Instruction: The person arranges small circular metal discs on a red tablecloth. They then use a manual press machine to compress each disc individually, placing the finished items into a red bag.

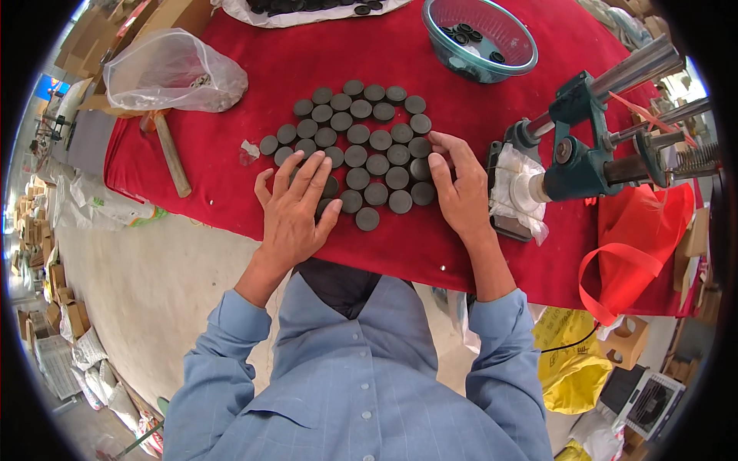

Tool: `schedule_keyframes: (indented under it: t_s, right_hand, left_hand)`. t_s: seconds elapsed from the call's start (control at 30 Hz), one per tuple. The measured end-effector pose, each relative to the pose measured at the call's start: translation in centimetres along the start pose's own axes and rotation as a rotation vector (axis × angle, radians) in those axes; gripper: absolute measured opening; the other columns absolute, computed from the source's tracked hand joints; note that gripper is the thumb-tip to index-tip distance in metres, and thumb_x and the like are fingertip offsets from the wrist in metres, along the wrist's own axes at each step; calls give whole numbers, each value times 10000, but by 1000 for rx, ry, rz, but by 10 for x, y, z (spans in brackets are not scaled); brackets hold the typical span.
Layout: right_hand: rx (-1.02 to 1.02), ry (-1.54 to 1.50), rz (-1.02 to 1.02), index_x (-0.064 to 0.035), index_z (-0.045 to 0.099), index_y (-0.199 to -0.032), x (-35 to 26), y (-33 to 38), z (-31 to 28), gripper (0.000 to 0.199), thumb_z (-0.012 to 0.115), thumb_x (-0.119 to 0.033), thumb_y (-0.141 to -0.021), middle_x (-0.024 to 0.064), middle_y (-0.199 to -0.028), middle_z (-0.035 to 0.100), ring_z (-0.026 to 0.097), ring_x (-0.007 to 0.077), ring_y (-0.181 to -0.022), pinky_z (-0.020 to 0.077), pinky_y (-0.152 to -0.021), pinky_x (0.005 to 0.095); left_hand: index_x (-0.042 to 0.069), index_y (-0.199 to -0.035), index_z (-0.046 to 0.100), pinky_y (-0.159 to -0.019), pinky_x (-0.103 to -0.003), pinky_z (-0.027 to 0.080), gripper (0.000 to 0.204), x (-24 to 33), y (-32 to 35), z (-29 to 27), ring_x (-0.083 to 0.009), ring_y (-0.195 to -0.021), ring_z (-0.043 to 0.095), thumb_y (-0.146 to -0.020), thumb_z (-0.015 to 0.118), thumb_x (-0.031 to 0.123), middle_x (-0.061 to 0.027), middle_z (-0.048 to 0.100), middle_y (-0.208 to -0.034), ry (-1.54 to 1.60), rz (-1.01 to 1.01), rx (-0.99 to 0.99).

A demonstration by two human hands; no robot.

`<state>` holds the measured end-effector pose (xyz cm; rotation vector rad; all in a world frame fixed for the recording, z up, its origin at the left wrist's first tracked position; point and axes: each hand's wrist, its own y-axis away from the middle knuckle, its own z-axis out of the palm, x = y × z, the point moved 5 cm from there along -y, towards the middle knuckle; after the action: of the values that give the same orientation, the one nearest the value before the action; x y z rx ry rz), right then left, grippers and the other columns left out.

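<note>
Several round dark grey discs lie flat in a loose cluster on the red cloth, mostly in a single layer. My left hand rests palm down on the cluster's near left edge. Its fingers are spread over a few discs and partly hide them. At the right edge, my right hand stands on its side with thumb and fingers apart. Its fingertips are close to or touching the outermost discs, and nothing shows gripped in it.
A green hand press stands at the right, beside a red bag. A teal plastic bowl holds some black round parts. At the left are a clear plastic bag and a wooden-handled tool. Red cloth covers the table.
</note>
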<state>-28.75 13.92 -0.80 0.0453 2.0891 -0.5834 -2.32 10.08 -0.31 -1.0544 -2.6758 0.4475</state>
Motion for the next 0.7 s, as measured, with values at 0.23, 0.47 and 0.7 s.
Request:
schedule_keyframes:
  t_s: [0.23,0.47,0.7]
  right_hand:
    - [-9,11,-14,20,651,-1316,1,4,2,334,627,-154,-1031,201,-1239,689,687,320,-1078,565,-887,415]
    - [-12,-2,-8,16,653,-1317,0,1,1,339,639,-159,-1028,201,-1260,685,683,322,-1087,565,-891,411]
    - [-31,8,52,10,604,-1392,8,1,-2,478,709,-225,-989,209,-1368,649,639,355,-1225,549,-975,429]
  left_hand:
    - [67,-1492,601,-1226,-572,178,639,2,1,2,-282,-1468,453,-917,710,324,-63,568,-1552,-9,-5,-48]
    - [50,-1492,593,-1235,-572,190,648,1,2,1,-309,-1448,477,-908,706,304,-97,564,-1551,49,-15,-35]
    - [-13,-1575,456,-1257,-516,255,710,-34,13,-8,-398,-1529,387,-973,674,296,-225,451,-1624,272,-166,185]
